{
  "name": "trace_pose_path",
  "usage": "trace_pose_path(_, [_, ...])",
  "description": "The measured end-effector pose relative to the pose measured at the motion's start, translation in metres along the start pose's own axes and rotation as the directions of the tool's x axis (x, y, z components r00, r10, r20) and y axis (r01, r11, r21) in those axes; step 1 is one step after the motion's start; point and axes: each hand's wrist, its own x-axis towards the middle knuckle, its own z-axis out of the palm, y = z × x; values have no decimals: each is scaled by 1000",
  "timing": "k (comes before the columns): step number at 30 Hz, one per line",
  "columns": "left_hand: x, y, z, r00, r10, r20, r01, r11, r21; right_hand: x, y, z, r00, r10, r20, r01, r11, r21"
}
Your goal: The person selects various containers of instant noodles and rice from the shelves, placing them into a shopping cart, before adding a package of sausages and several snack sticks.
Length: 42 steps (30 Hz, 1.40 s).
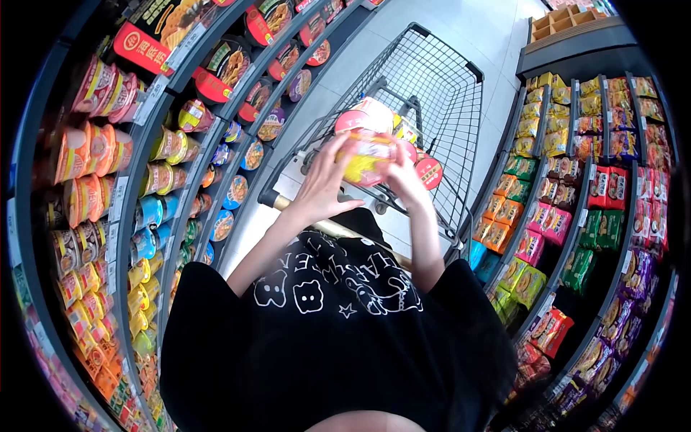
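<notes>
A yellow and red instant noodle cup [366,160], blurred by motion, is held up over the near end of a shopping cart [450,86]. My right hand [404,180] grips its right side with bent fingers. On the other side, my left hand [322,181] curves around the cup, fingertips against its upper left and thumb stretched out below it. Beneath and behind the hands lie several noodle tubs in the cart, among them one with a red lid [430,173] and a pale one [374,114], partly hidden by the held cup.
Shelves of noodle cups and bowls [90,151] rise close on my left. Racks of bagged noodles [604,227] line the right. The cart's handle bar [277,200] crosses in front of my body, and tiled floor [403,16] runs ahead. A wooden divided stand [565,23] is at the far right.
</notes>
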Motion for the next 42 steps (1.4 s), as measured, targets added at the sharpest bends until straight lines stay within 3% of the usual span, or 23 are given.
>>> trace_pose_path(1, [-4,0,-2,990,-20,140,16,999,31,5,5,-16,997,-59,-44,61,997,36])
trace_pose_path(3, [-17,-6,-2,968,-79,239,50,990,128,6,-10,-38,979,-33,-199,25,999,-42])
trace_pose_path(5, [-34,-22,8,913,-238,333,203,970,136,17,-18,-68,967,44,-252,-83,985,-149])
trace_pose_path(6, [-39,-26,9,897,-263,355,205,960,191,30,-10,-92,973,94,-211,-128,980,-153])
trace_pose_path(11, [-52,-22,1,909,-243,339,210,969,130,68,53,-163,936,332,-112,-339,940,-46])
trace_pose_path(13, [-58,-22,-1,914,-225,337,189,972,136,75,77,-168,921,358,-154,-339,930,140])
trace_pose_path(14, [-61,-23,-2,916,-235,326,200,970,136,76,86,-168,932,344,-113,-330,935,128])
trace_pose_path(18, [-69,-25,-6,916,-248,316,198,963,182,66,120,-160,896,366,-251,-312,922,230])
trace_pose_path(22, [-71,-24,-7,907,-276,318,227,957,183,57,131,-165,912,344,-221,-264,908,325])
trace_pose_path(24, [-72,-27,-8,917,-273,290,236,959,156,59,130,-173,935,304,-183,-247,929,277])
trace_pose_path(25, [-73,-29,-9,918,-276,284,241,959,153,63,128,-176,883,347,-315,-299,935,193])
trace_pose_path(27, [-79,-36,-7,940,-240,244,204,965,162,62,140,-177,927,228,-297,-188,969,158])
trace_pose_path(29, [-82,-38,-9,965,-205,163,174,967,186,63,144,-176,910,281,-306,-224,952,208])
trace_pose_path(31, [-81,-36,-16,942,-302,145,280,948,153,62,146,-173,887,334,-319,-255,930,263])
trace_pose_path(32, [-82,-31,-21,975,-215,-55,222,947,230,63,148,-172,889,305,-342,-233,943,236])
trace_pose_path(33, [-78,-29,-31,943,-330,-33,328,913,241,66,150,-171,891,275,-361,-211,955,209])
trace_pose_path(35, [-82,-28,-40,938,-124,-324,192,963,189,75,155,-167,851,326,-412,-259,942,212])
trace_pose_path(36, [-85,-29,-44,935,-128,-332,201,960,194,80,157,-166,802,371,-469,-301,928,219])
trace_pose_path(38, [-89,-33,-52,921,94,-379,10,964,264,82,159,-156,802,379,-461,-326,925,193])
trace_pose_path(42, [-92,-46,-68,884,153,-442,-18,956,294,79,160,-140,799,364,-479,-375,924,76])
